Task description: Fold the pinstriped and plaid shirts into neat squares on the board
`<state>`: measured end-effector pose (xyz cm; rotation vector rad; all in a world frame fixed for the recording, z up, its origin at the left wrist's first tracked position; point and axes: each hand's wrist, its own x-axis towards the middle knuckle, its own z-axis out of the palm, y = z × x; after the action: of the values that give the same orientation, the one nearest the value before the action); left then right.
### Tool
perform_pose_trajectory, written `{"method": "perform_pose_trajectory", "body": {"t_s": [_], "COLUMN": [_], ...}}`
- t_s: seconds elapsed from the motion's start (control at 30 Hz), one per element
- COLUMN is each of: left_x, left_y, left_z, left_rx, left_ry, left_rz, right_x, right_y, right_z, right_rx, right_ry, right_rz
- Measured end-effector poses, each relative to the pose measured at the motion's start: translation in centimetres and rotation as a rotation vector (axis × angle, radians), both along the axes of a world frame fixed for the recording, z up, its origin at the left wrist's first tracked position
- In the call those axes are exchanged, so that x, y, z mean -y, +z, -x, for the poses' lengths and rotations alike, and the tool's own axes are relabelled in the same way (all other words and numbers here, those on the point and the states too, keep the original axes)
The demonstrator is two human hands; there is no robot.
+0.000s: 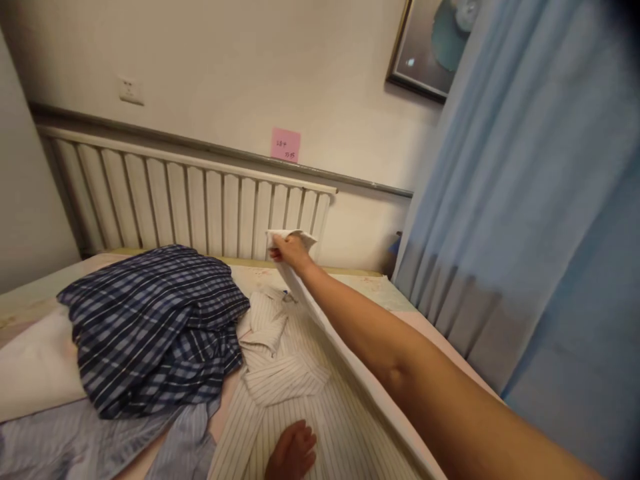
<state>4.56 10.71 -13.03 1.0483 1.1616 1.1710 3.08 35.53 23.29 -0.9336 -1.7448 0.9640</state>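
A white shirt with thin dark stripes lies spread on the bed, one sleeve folded across its front. My right hand reaches far forward, its fingers closed around a piece of the shirt near the back edge of the bed. From that grip a long edge of the fabric is lifted and runs down beneath my forearm. Low in the view, my left hand is over the shirt front with its fingers curled together, and no cloth shows in them. Its wrist is cut off by the frame.
To the left, a dark blue plaid garment is heaped beside blue-grey striped cloth and a white cloth. Behind the bed stands a white radiator. A blue curtain hangs along the right side.
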Motion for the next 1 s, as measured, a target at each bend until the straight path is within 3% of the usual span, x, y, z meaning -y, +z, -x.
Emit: {"method": "perform_pose_trajectory", "body": {"t_s": [0.07,0.13,0.2,0.23,0.37,0.53,0.67,0.8,1.0], "left_x": [-0.4,-0.4,0.0,0.3,1.0,1.6,1.9,2.1,2.2], "left_y": [0.8,1.5,2.2,2.6,4.4,7.0,8.1,8.6,8.9], "left_z": [0.5,0.6,0.5,0.4,0.1,0.3,0.3,0.2,0.1], "left_rx": [0.25,0.453,0.601,0.65,0.684,0.623,0.599,0.553,0.543], "left_ry": [0.03,0.088,0.142,0.168,0.205,0.151,0.121,0.108,0.087], "left_rz": [0.118,0.197,0.248,0.264,0.35,0.337,0.32,0.298,0.288], "right_x": [2.0,4.6,7.2,8.5,12.9,19.5,25.8,31.5,37.7], "right_y": [-2.1,-4.7,-7.7,-9.2,-14.4,-19.4,-24.1,-27.5,-27.9], "right_z": [4.0,5.7,4.6,3.0,-8.2,-24.4,-32.9,-35.9,-33.3], "right_rx": [0.141,0.294,0.621,0.678,0.67,0.685,0.691,0.613,0.682], "right_ry": [0.115,0.231,0.396,0.404,0.132,-0.24,-0.474,-0.548,-0.55], "right_rz": [-0.003,-0.015,-0.107,-0.129,-0.102,-0.008,0.136,0.126,-0.169]}}
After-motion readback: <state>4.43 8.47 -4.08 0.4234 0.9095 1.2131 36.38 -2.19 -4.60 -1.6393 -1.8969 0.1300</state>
